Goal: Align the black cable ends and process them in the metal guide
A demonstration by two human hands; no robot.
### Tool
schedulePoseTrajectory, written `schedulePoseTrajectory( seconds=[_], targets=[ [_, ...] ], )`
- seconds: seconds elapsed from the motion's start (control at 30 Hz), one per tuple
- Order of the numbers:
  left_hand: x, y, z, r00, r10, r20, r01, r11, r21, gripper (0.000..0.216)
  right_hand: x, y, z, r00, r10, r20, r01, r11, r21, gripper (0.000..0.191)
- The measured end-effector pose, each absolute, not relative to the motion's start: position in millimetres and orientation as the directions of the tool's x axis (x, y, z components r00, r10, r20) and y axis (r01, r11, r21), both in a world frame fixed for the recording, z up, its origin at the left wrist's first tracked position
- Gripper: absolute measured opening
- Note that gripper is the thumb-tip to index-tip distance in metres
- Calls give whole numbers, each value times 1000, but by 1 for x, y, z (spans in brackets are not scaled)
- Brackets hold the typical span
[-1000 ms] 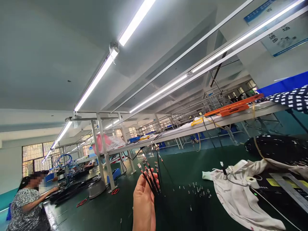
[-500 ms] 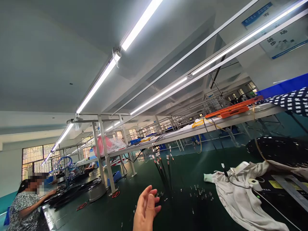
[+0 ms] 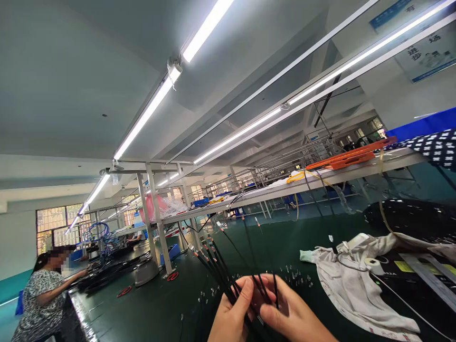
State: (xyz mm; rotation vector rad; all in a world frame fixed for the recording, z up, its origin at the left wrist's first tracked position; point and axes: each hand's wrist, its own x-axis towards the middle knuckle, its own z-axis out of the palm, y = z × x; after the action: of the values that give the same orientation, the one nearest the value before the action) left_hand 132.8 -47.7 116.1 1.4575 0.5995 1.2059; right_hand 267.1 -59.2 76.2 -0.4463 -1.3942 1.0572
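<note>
Black cables point(image 3: 228, 266) in both hands | white cloth point(image 3: 352, 289) right | connectors point(image 3: 295, 275) beyond

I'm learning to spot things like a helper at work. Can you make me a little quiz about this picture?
1. True or false: both hands, left hand and right hand, hold the black cables.
2. What lies to the right of the hands on the green table? A) a white cloth B) a red bucket C) a stack of books
3. Fill in: far on the left, another ______ works at a bench.

Key:
1. True. The fingers of both close on the bundle.
2. A, the white cloth.
3. person.
</note>
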Motion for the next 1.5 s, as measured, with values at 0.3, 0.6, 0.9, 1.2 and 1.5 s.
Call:
schedulePoseTrajectory(
  seconds=[0.3,0.6,0.9,1.2,1.5],
  targets=[
    [158,-50,120,455,828,329,14,-376,927,60,280,-65,122,-88,879,468,-255,435,-864,67],
    [170,-52,132,438,833,339,108,-423,899,63,296,-68,129,-263,792,552,-244,499,-832,50],
    [176,-44,127,578,777,251,-92,-243,966,48,310,-78,141,-285,836,468,-219,419,-881,44],
    [191,-37,110,736,655,169,-130,-109,986,53,323,-79,142,-66,865,497,-323,453,-831,39],
    [199,-39,118,707,690,152,2,-217,976,59,318,-73,132,-234,871,431,-224,383,-896,51]
  ],
)
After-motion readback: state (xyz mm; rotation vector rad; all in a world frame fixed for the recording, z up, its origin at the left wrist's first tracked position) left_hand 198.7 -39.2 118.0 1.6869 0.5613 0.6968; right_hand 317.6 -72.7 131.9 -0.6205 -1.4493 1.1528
